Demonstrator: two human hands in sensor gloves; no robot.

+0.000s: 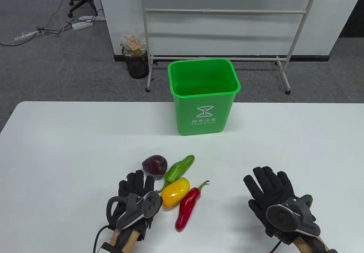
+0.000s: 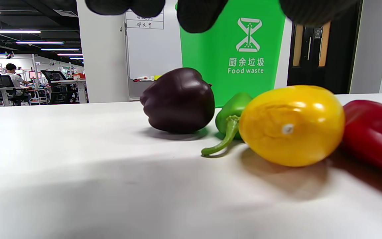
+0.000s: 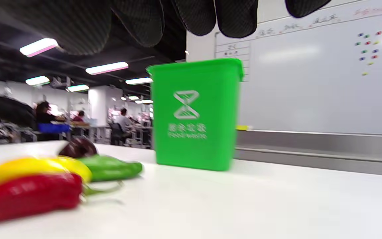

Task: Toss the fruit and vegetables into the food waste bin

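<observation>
White table [image 1: 57,150] with the green food waste bin [image 1: 203,116] standing upright at its far edge, nothing visible inside it. Closer in sits a tight cluster: purple pepper [image 1: 154,164], green pepper [image 1: 178,170], yellow pepper [image 1: 175,192] and red chili [image 1: 188,206]. Left hand [image 1: 136,197] is just beside the yellow one, right hand [image 1: 274,196] well off to the side, both with fingers spread flat and holding nothing.

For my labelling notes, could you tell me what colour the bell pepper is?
Dark purple; the bell pepper shows best in the left wrist view.
</observation>
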